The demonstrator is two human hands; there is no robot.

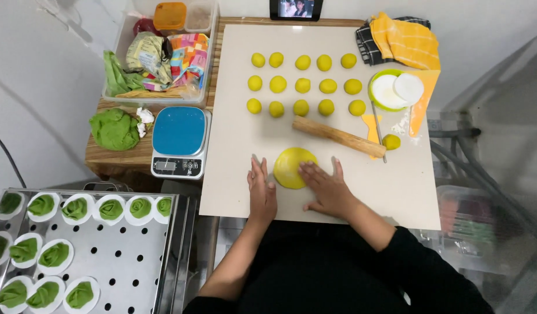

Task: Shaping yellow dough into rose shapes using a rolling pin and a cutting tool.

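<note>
both hands (262, 195) (326, 187) flat, touching yellow dough disc (293, 167)

left hand (261, 192) and right hand (326, 187) lie flat, open

Matt yellow dough disc (293, 167), rough wooden rolling pin (332, 135), perhaps paper mat (239, 134).

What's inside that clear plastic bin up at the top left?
The clear bin holds crumpled bags, a colourful patterned pouch, green cloth and lidded containers. Whatever lies beneath them is covered.
</note>
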